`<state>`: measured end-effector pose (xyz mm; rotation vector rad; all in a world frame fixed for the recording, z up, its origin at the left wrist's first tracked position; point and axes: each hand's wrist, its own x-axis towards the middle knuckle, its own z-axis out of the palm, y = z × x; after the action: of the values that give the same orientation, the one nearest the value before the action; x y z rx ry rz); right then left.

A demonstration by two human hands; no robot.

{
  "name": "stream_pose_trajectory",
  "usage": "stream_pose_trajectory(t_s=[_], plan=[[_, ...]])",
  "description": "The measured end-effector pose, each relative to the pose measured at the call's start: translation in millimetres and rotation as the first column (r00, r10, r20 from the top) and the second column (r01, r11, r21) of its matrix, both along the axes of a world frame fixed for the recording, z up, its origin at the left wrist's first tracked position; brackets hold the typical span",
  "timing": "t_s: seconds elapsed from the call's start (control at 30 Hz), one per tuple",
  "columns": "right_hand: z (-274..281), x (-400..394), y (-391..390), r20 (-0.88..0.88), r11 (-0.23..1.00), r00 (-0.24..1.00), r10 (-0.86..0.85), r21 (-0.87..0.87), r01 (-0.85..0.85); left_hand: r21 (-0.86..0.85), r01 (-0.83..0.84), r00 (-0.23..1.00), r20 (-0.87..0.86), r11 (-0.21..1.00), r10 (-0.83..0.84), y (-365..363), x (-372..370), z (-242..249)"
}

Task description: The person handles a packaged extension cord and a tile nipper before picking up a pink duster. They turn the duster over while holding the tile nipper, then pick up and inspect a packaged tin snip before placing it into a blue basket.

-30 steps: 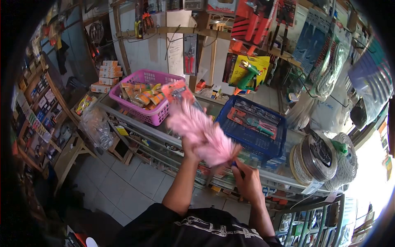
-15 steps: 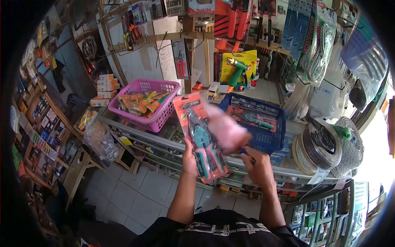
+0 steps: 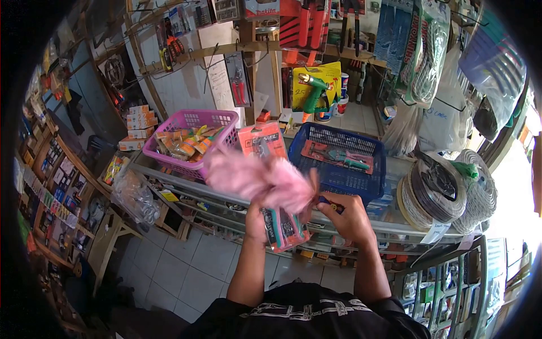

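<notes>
My left hand (image 3: 256,222) grips the lower left edge of a packaged pair of aviation snips (image 3: 289,233) with green and pink handles on an orange card. My right hand (image 3: 347,219) is closed round the dark handle of a pink duster (image 3: 265,179). The blurred duster head lies across the middle of the package, hiding most of the snips. Only the package's top and bottom show. Behind my right hand, a blue basket (image 3: 380,169) holds another packaged cutting tool (image 3: 339,156) with green and red handles.
A pink basket (image 3: 230,135) of small orange packets stands left on the glass counter (image 3: 389,221). Rope coils (image 3: 432,192) sit at its right end. A green spray nozzle (image 3: 314,96) stands behind. Packaged tools hang above; shelves (image 3: 62,186) line the left side.
The duster has swept left across the package and now covers its middle. My right hand has shifted slightly left and up. The view has turned a little to the right.
</notes>
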<state>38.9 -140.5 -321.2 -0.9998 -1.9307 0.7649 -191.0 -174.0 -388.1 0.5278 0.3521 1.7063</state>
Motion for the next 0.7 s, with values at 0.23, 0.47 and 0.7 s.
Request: stream_pose_trajectory(t_s=[0.23, 0.47, 0.7], plan=[[-29.3, 13.4, -11.6, -0.043, 0.996, 0.998, 0.049, -0.078, -0.052, 0.371, 0.556, 0.712, 0.249, 0.744, -0.657, 60.1, -47.4, -25.6], [-39.5, 26.6, -28.3, -0.01, 0.975, 0.999, 0.049, -0.218, -0.05, 0.321, 0.254, 0.932, 0.171, 0.912, -0.319, 49.8, -39.2, 21.1], [-49.9, 30.0, -29.2, -0.011, 0.964, 0.995, 0.1, -0.245, -0.1, 0.228, 0.266, 0.927, 0.207, 0.936, -0.314, 36.9, -20.3, 49.7]])
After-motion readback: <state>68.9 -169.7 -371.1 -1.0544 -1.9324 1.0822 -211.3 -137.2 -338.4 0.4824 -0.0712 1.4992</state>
